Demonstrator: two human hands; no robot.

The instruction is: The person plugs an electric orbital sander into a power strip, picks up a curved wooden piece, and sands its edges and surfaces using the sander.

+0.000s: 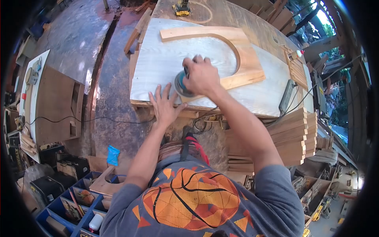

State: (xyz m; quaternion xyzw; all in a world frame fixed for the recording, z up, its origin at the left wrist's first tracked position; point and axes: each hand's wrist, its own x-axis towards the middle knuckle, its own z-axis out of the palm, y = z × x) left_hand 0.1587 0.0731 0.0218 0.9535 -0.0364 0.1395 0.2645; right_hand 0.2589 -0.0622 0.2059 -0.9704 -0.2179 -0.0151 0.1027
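My right hand (pixel 203 75) is wrapped over the top of a teal and black palm sander (pixel 181 83). The sander's round base rests on the near-left end of a curved, U-shaped wooden piece (pixel 251 59). My left hand (pixel 165 106) lies with its fingers spread at the near edge of a pale grey board (pixel 152 59), its thumb reaching toward the same end of the wood, partly hidden under the sander. The curved piece lies flat on this board, its other arm pointing left at the far side.
A yellow and black cordless drill (pixel 182 8) stands on the brown tabletop (pixel 233 15) beyond. Stacked wooden slats (pixel 290 134) sit at the right, near a power strip (pixel 286 96) and cables. At lower left are a blue divided crate (pixel 59 209) and a brown cabinet (pixel 55 102).
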